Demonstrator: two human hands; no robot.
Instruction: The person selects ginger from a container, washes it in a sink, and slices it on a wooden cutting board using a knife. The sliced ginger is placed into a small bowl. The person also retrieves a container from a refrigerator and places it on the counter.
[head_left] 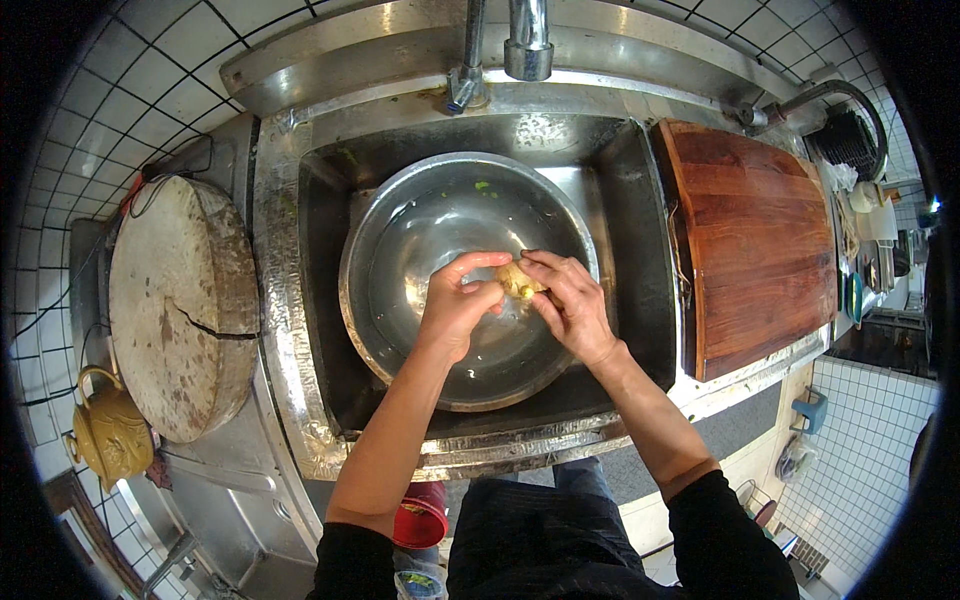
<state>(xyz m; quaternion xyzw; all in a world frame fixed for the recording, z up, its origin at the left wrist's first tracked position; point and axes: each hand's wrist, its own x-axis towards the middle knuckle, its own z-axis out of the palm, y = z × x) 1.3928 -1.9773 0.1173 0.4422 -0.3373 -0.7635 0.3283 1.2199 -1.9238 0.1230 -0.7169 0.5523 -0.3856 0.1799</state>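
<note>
A knobbly, pale yellow-brown piece of ginger (518,281) is held up over a large round steel basin (362,235) that stands in the sink. My right hand (578,305) grips the ginger from the right, thumb below and fingers above. From the left, the curled index finger and thumb of my left hand (462,305) close on its near edge. Water lies in the basin, with small green bits (482,186) along its far side. What the inner fingertips touch is partly hidden.
The sink (325,300) surrounds the basin, under a tap (528,60). A thick round chopping block (180,290), cracked on one side, stands at left beside a yellow-brown teapot (108,425). A reddish wooden board (760,250) lies at right. A red bucket (420,522) is below the front edge.
</note>
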